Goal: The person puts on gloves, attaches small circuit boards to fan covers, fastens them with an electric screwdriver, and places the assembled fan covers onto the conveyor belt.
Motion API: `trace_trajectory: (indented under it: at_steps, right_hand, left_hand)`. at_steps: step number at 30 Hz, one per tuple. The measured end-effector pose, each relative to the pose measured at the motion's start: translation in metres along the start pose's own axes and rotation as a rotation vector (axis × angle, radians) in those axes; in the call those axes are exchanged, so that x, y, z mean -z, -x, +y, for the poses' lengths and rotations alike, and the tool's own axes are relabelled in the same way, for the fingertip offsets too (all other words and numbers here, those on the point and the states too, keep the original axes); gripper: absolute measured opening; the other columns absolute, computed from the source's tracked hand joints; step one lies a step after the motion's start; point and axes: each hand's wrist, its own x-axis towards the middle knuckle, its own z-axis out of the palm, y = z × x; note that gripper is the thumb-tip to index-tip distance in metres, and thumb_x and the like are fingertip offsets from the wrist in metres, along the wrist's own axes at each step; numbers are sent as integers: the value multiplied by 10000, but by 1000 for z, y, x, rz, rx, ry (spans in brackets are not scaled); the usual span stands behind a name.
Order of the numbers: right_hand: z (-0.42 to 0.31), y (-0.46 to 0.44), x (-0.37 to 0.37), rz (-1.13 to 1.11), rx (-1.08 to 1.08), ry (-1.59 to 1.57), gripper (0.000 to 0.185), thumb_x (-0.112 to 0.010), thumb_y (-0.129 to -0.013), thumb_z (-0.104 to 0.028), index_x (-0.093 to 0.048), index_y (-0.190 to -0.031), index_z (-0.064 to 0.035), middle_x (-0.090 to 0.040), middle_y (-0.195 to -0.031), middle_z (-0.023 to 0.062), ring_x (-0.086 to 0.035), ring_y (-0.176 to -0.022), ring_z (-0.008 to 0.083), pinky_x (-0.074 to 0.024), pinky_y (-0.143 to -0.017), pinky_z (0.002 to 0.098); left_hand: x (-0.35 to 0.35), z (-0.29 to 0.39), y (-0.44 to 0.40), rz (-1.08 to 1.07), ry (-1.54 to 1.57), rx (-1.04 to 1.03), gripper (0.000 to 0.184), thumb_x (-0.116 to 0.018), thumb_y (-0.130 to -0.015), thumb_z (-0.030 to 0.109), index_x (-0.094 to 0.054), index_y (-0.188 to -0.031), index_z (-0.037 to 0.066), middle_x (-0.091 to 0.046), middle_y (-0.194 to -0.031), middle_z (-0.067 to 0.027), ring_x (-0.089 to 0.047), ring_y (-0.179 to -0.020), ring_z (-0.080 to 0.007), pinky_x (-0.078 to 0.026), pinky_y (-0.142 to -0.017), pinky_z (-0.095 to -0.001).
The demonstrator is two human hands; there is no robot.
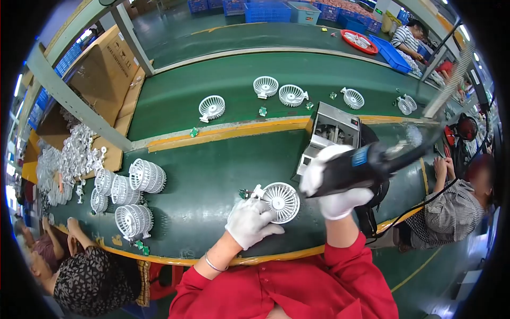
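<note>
My left hand (251,220), in a white glove, holds a round white fan cage (281,203) on the green bench, its fingers around the neck side. A small green circuit board (244,193) lies by that neck. In my gloved right hand (340,199) is a black electric screwdriver (342,171) with a blue label, raised over the bench right of the cage and smeared by motion. Its tip cannot be made out. Just behind it stands a metal screw feeder box (336,126), partly covered by the tool.
Stacked white fan cages (147,176) stand at the left, near a heap of white plastic parts (79,151). More cages (212,108) and small green boards lie on the conveyor belt (175,85) beyond the yellow-edged ledge. Co-workers sit at both sides; a cable (425,203) hangs at right.
</note>
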Motion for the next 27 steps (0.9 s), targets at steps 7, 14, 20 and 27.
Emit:
trace_trajectory:
  at_steps: [7,14,20,27]
  right_hand:
    - [-10,-5,40,338,50,382,883,-810,-502,-643,-531,-1006,27,-554,-625,45,-534,-514,139,-417,-459,238]
    - [-16,18,13,245,-89,239,874,-773,-582,-656,-501,-1048,32,-564,-677,79,-549,-557,168,-430,-473,274]
    - [-7,21,-19,27,-123,-22,850,-699,-686,-635,-485,-1109,71,-575,-727,124,-567,-609,186,-466,-530,294]
    - [26,32,-19,-14,-265,-124,766,-849,-637,-431,-498,-1123,46,-566,-768,68,-531,-683,126,-409,-571,245]
  left_hand:
    - [-8,-2,4,38,-39,-19,247,-816,-583,303,-645,-677,151,-585,-712,-7,-585,-663,-237,-443,-586,-377]
    - [-8,0,1,96,-24,-42,233,-815,-586,276,-633,-648,145,-561,-668,-7,-578,-659,-231,-433,-580,-372]
    - [-10,3,-1,60,-29,-68,234,-787,-625,297,-644,-674,118,-557,-681,-32,-570,-694,-243,-434,-620,-373]
    - [-11,1,0,72,-4,-94,224,-754,-665,286,-647,-709,95,-572,-733,-76,-564,-735,-267,-433,-672,-382]
